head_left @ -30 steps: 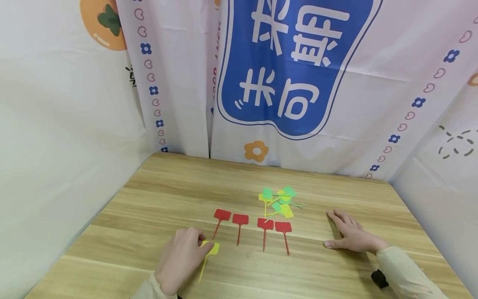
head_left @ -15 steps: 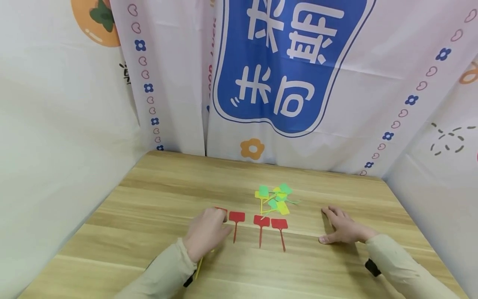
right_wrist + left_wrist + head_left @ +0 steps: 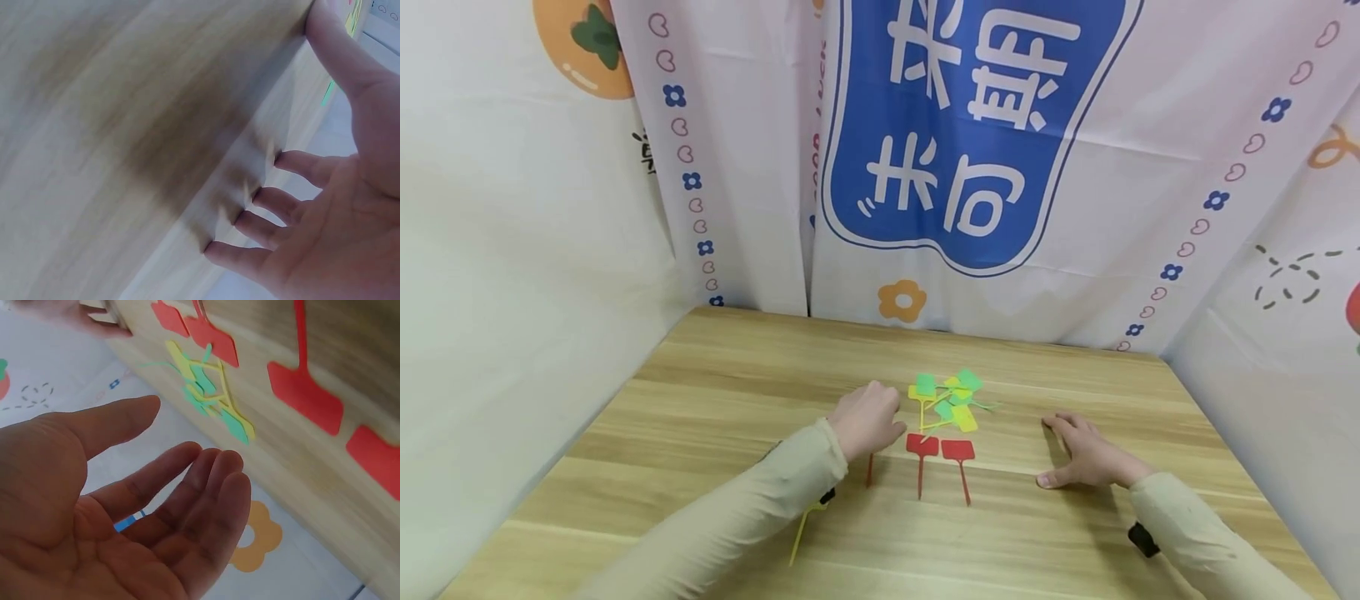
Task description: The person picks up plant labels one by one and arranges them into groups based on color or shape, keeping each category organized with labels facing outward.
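My left hand [image 3: 867, 419] hovers over the row of red plant labels, left of a loose pile. Relaxed, apart thumb and fingers hold nothing in the left wrist view. The pile mixes green labels [image 3: 967, 381] and yellow labels [image 3: 965, 418], overlapping one another. Two red labels [image 3: 958, 450] show fully; a third red label's stem [image 3: 870, 472] pokes out below my hand. In the left wrist view another red label [image 3: 378, 456] lies at the right edge. A single yellow label [image 3: 799, 533] is partly hidden by my left forearm. My right hand [image 3: 1088, 457] rests fingertips-down on the table, holding nothing.
The wooden table [image 3: 1000, 542] meets a white printed curtain [image 3: 760, 208] at its back edge. White cloth walls stand at the left and right sides. Dark wrist straps [image 3: 1144, 540] show beneath the sleeves.
My left hand has left the single yellow label, now lying near the front, and moved right and away over the red labels toward the pile. My right hand stays on the table.
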The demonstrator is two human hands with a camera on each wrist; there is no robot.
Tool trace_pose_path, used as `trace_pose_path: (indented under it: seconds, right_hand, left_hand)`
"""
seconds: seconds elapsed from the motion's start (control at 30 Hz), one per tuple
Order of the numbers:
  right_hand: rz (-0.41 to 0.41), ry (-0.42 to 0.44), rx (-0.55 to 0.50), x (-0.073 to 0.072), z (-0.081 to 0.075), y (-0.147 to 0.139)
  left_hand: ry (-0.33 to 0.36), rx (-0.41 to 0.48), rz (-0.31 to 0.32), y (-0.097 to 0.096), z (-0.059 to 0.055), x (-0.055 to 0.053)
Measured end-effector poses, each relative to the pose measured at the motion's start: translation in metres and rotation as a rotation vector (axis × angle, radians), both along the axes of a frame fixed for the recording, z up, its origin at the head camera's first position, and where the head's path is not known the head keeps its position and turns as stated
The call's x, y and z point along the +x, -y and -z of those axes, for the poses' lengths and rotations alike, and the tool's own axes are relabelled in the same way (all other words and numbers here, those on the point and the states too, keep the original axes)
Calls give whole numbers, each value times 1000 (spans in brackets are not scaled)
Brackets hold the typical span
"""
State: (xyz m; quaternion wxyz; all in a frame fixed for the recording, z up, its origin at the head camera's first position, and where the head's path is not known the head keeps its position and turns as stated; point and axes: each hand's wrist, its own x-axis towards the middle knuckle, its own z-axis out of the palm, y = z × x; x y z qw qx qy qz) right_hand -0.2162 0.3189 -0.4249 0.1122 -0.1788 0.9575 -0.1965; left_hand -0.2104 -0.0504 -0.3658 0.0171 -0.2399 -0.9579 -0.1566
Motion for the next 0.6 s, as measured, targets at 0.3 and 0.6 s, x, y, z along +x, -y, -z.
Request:
trace_pose_path:
  seconds: [0.3, 0.6]
  right_hand:
    - [-1, -67, 15, 1, 4, -1]
    - [-81, -99, 47, -2, -16, 17]
  left_hand:
    - [37, -121, 114, -21, 2, -30]
    - [39, -203, 162, -47, 4, -48]
